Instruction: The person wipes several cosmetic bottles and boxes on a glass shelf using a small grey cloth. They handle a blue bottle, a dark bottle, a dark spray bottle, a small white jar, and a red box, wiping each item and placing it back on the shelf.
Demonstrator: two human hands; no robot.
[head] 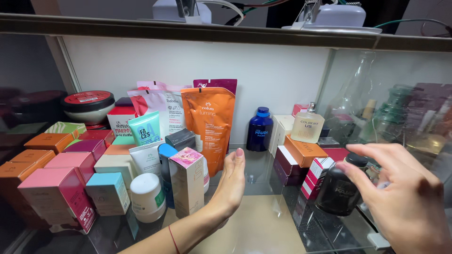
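Two hands were out over the glass shelf [263, 230]. The right hand [405, 197] had its grip clamped on a dark bottle [340, 188] (standing up, by the red boxes [308, 164]). The left hand [231, 181], flat with fingers apart, touched the pink-topped box [187, 181], maybe to steady it.

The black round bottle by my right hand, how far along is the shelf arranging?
Done: boxes, pouches and tubes stand grouped on the left, and the orange refill pouch is upright. In hand: the right hand grips the black round bottle by the red-striped box; the open left hand rests beside the floral carton. Left: the bare glass shelf between them.
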